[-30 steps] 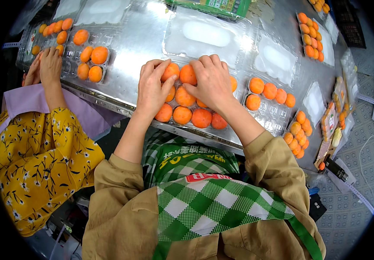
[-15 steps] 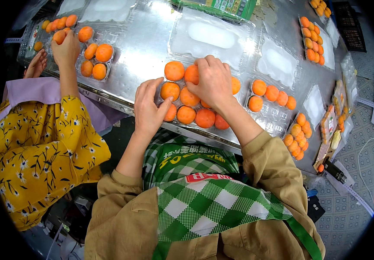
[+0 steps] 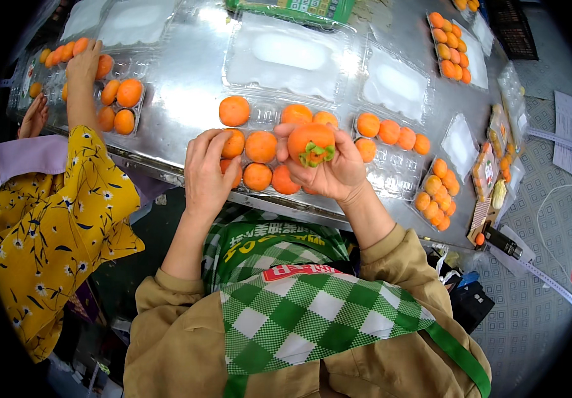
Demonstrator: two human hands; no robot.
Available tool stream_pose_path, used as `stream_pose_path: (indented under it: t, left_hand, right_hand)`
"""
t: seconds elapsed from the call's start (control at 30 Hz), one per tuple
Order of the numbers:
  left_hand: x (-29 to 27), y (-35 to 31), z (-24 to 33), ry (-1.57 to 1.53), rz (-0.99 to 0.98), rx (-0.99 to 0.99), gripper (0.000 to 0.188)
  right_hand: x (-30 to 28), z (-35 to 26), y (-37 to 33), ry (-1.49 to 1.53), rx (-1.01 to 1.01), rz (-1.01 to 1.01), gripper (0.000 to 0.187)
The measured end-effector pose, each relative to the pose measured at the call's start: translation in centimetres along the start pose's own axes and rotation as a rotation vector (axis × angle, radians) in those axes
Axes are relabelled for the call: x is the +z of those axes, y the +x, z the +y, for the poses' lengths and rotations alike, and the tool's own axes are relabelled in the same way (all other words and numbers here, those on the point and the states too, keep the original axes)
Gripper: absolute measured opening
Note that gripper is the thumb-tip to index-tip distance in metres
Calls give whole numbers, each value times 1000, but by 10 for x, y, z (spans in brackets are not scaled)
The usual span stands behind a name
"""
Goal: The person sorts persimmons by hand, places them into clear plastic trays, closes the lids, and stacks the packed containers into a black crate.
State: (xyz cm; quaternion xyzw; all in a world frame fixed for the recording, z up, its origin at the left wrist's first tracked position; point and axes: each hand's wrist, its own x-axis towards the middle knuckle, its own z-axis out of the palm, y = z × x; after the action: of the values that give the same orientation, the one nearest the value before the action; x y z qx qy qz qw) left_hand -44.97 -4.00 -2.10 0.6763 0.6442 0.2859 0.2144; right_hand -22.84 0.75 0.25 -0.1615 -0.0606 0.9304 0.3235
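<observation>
Persimmon (image 3: pixel 310 144) now up in right hand (image 3: pixel 329 171)

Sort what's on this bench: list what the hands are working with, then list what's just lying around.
In hand:
- right hand holding an orange persimmon, green calyx showing
- left hand on fruit in the clear tray

Lying about:
- empty clear trays
- filled tray far right
- neighbour's fruit tray
- papers on the floor

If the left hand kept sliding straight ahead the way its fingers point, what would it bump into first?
Probably the orange fruit under the left hand's fingertips in the clear plastic tray; beyond it sits another fruit. Depth is hard to judge.
</observation>
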Motion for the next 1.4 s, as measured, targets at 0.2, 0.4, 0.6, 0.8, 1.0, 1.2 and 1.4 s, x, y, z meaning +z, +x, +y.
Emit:
stream_pose_path:
  t: [0.2, 0.4, 0.6, 0.8, 1.0, 1.2, 1.4]
  left_hand:
    - [-3, 5, 2, 41, -70, 14, 50]
    - [-7, 16, 2, 102, -130, 22, 51]
    - [-9, 19, 0, 111, -159, 51, 48]
    - [-11, 25, -2, 78, -168, 92, 46]
    - [-10, 22, -6, 88, -120, 116, 48]
    - [-13, 18, -10, 10, -63, 30, 52]
    - [-21, 2, -22, -1224, -80, -495, 49]
  right_hand:
    - [-7, 11, -9, 113, -2, -27, 65]
    - [-9, 14, -6, 249, 22, 98, 56]
    - [0, 12, -3, 203, 49, 202, 54]
    - [11, -1, 6, -1014, -246, 471, 50]
    - [2, -11, 41, -2202, -518, 423, 56]
    - [-5, -10, 64, -2305, -466, 422, 47]
    - [-5, -15, 75, -2322, -296, 441, 43]
